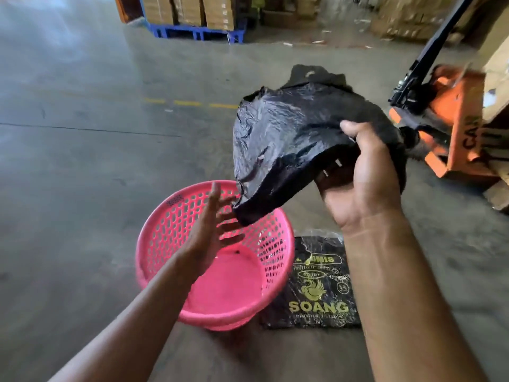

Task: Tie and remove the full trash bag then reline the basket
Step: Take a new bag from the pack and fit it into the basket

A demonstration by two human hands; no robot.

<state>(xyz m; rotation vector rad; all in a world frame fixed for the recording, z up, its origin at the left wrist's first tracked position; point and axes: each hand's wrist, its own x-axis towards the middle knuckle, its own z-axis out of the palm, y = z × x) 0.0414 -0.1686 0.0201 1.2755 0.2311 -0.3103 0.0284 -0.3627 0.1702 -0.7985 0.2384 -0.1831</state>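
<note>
A pink perforated plastic basket [165, 230] stands on the concrete floor below me, with nothing inside but small specks. My right hand [360, 186] grips a loose black plastic trash bag [281, 142], held in the air above and to the right of the basket. The bag's lower corner hangs over the basket's far rim. My left hand [209, 232] hovers over the basket with fingers spread, just beside that hanging corner, holding nothing. Behind the bag, another dark bag-like shape [316, 75] lies on the floor, mostly hidden.
A flat pack of black bags [316, 285] printed with yellow "SOANG" lettering lies right of the basket. An orange pallet jack [451, 125] with a black handle stands at the right. Stacked cardboard boxes on a blue pallet [198, 31] are far back.
</note>
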